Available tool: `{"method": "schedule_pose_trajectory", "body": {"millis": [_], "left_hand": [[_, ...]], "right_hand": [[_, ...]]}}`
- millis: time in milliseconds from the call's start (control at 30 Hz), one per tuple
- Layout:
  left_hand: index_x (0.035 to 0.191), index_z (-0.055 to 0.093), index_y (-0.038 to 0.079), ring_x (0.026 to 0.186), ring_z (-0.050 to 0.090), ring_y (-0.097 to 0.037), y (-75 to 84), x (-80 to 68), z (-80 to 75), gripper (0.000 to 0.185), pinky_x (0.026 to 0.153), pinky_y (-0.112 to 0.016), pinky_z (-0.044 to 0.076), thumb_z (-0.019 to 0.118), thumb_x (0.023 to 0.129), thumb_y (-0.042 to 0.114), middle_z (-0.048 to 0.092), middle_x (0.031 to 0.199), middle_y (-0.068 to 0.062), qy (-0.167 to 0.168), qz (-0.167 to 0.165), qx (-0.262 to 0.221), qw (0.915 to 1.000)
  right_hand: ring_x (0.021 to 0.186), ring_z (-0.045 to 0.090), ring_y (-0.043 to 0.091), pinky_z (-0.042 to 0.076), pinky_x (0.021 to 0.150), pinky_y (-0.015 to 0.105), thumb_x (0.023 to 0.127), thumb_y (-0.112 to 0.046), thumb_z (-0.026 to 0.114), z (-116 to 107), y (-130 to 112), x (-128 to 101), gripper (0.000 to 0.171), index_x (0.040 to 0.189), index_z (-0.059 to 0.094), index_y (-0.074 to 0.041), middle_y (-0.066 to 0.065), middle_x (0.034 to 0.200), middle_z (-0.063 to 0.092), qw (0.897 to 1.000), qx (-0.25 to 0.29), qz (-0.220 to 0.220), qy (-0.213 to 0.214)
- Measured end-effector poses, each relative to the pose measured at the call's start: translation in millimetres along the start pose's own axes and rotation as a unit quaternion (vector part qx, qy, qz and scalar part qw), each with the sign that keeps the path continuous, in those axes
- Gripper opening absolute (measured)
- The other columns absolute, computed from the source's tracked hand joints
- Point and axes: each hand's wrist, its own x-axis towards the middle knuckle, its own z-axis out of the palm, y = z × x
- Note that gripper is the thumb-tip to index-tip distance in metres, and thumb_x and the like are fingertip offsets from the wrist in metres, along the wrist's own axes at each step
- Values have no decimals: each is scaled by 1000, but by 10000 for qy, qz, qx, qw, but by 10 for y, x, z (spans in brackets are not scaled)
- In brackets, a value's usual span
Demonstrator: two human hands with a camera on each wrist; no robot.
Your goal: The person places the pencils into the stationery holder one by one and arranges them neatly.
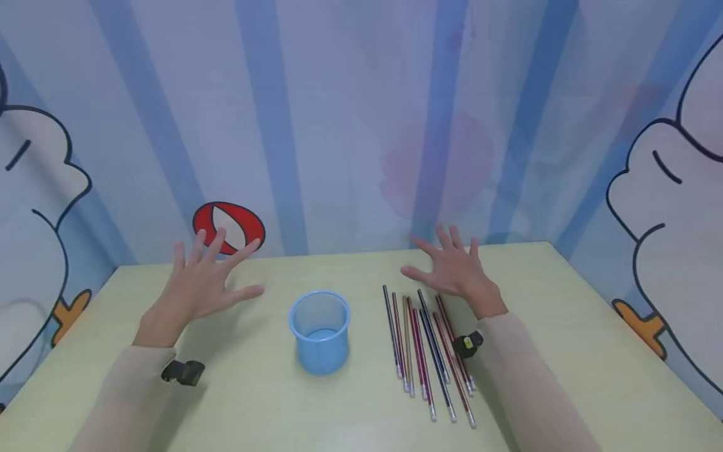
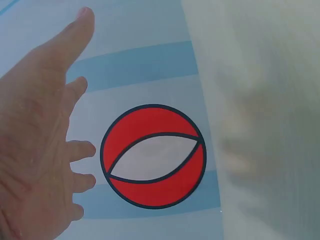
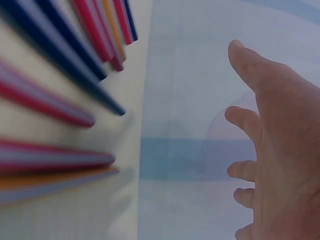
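A light blue plastic cup (image 1: 322, 355) stands upright near the middle of the table, its inside bare as far as the head view shows. To its right lies a loose spread of several pencils (image 1: 418, 351), dark blue, red and yellowish, with their eraser ends toward me. My left hand (image 1: 194, 292) hovers left of the cup with fingers spread, holding nothing. Above the far ends of the pencils, my right hand (image 1: 454, 270) is held up, fingers apart and palm bare. In the right wrist view the pencils (image 3: 55, 155) appear blurred beside the hand (image 3: 285, 135).
The pale yellow table (image 1: 254, 408) ends at a striped blue curtain (image 1: 350, 125) behind it. Printed on the curtain is a red and white ball (image 1: 248, 223). Dark wrist cameras (image 1: 183, 372) sit at both cuffs.
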Motion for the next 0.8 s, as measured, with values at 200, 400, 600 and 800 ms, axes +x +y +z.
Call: {"method": "schedule_pose_trajectory", "body": {"millis": [200, 400, 600, 800], "left_hand": [[138, 14, 44, 130, 3, -49, 90, 47, -9, 84, 93, -65, -13, 37, 66, 81, 11, 146, -21, -166, 184, -182, 9995], [138, 19, 44, 131, 9, -45, 224, 50, -81, 84, 97, -63, -6, 42, 65, 80, 17, 146, -16, -363, 489, -451, 9971], [137, 24, 41, 132, 13, -40, 313, 54, -191, 83, 99, -62, -4, 51, 66, 74, 25, 144, -13, -868, 841, -746, 9899], [137, 23, 41, 129, 30, -23, 315, 28, -269, 80, 100, -59, 14, 59, 69, 64, 34, 140, 4, -1192, 1180, -1391, 9760]], "right_hand": [[134, 1, 36, -2, 96, 67, 74, -76, 34, -66, -160, 60, 75, 138, 23, -38, 13, 148, 11, 9996, 195, -127, -164], [130, 27, 28, 15, 100, 59, 78, -67, 43, -64, -280, 97, 70, 138, 26, -35, 1, 141, 32, 9923, 1022, -514, -473], [117, 45, 25, 38, 90, 47, 83, -48, 54, -12, -347, 166, 62, 137, 30, -30, 5, 129, 47, 9804, 1672, -784, -692], [104, 54, 24, 44, 82, 40, 84, -38, 58, 19, -433, 225, 53, 131, 39, -23, 10, 115, 57, 9751, 1715, -882, -1091]]}}
